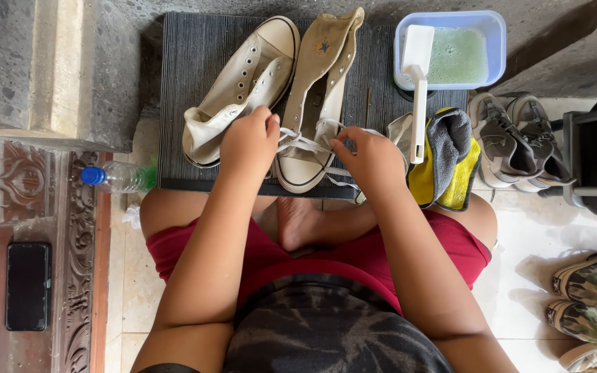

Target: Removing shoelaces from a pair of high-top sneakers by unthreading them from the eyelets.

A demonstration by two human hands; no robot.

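Pale tiled floor (540,242) — stone step (105,62), seemingly

We see a cream canvas high-top sneaker (316,103) lying on the dark ribbed mat, toe toward us, its white shoelace (303,142) pulled loose across the toe.

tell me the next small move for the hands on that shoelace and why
Probably pull the white lace out of the next eyelet. Both the left hand and the right hand pinch it over the toe end of the cream high-top shoe, and loose lace already trails beside the sole on the dark ribbed mat.
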